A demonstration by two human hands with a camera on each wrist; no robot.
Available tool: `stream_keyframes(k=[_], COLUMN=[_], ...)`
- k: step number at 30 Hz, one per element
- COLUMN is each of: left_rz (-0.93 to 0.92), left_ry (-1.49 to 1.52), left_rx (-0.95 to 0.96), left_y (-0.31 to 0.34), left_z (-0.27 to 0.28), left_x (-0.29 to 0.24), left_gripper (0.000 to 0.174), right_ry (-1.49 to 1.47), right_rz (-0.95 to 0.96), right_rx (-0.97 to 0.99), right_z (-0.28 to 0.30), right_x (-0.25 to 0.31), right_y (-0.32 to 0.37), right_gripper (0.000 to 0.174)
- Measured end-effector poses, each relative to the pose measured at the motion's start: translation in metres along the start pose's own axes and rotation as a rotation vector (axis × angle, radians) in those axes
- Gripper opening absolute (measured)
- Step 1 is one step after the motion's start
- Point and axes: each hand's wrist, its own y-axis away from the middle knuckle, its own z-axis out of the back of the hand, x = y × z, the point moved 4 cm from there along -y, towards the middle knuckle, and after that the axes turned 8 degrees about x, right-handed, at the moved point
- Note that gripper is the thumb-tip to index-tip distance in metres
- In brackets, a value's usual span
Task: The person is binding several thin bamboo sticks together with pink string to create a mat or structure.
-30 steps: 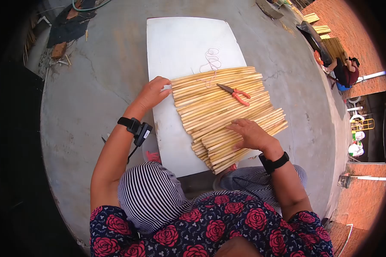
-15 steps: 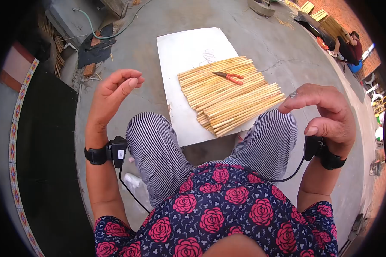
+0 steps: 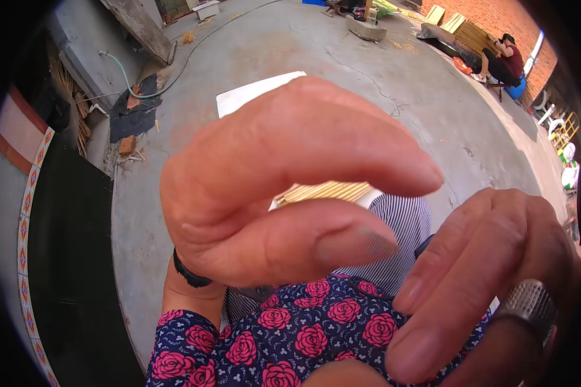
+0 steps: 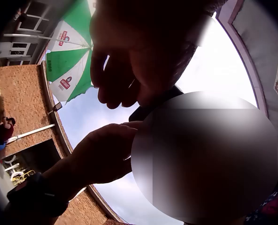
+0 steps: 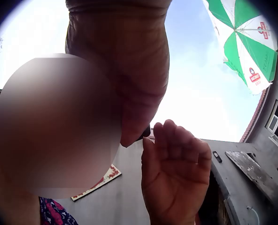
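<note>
Close before the head camera, my left hand (image 3: pixel 239 174) is raised, its finger and thumb loosely curved with a gap between them. My right hand (image 3: pixel 484 277) is up at the lower right, fingers fairly straight, a metal ring (image 3: pixel 529 303) on one. Both hands are beside the blurred head in the wrist views, near a small dark device (image 4: pixel 153 104) there. Through the left hand's gap show slender cane sticks (image 3: pixel 326 191) on a white board (image 3: pixel 245 97); most of both is hidden, and the pliers are out of sight.
A green hose (image 3: pixel 126 80) runs over the concrete floor at the left, near a dark cloth (image 3: pixel 132 116) and a brick (image 3: pixel 127 145). Another person (image 3: pixel 507 61) sits far right by a brick wall. A green and white umbrella (image 5: pixel 249 42) stands overhead.
Both hands have left the sticks and risen towards the head camera, the left moving across the middle of the view. The head view has tilted up.
</note>
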Motion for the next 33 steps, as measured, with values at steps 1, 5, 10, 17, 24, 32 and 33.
stream_keyframes(k=[1,5,10,17,24,32,33], left_rz=[-0.081,-0.068,0.074,0.174,0.233,0.269,0.27], left_ry=[0.015,0.092,0.161,0.236,0.295,0.321,0.322], left_rx=[0.023,0.096,0.171,0.234,0.265,0.288,0.291], left_y=[0.0,0.015,0.041,0.062,0.071,0.07,0.07], left_z=[0.002,-0.004,-0.006,-0.004,-0.008,-0.016,-0.017], left_x=[0.005,0.035,0.06,0.085,0.091,0.082,0.08], left_gripper=[0.044,0.043,0.041,0.04,0.038,0.036,0.035], right_ry=[-0.036,-0.176,-0.253,-0.265,-0.279,-0.279,-0.279], right_rz=[0.023,0.135,0.188,0.193,0.199,0.218,0.228], right_rx=[-0.053,-0.194,-0.26,-0.294,-0.344,-0.369,-0.371], right_z=[0.003,0.013,0.03,0.041,0.044,0.048,0.049], right_x=[-0.016,-0.083,-0.135,-0.172,-0.186,-0.183,-0.183], right_y=[-0.005,-0.025,-0.04,-0.052,-0.048,-0.042,-0.043], right_gripper=[0.023,0.023,0.023,0.023,0.023,0.024,0.024])
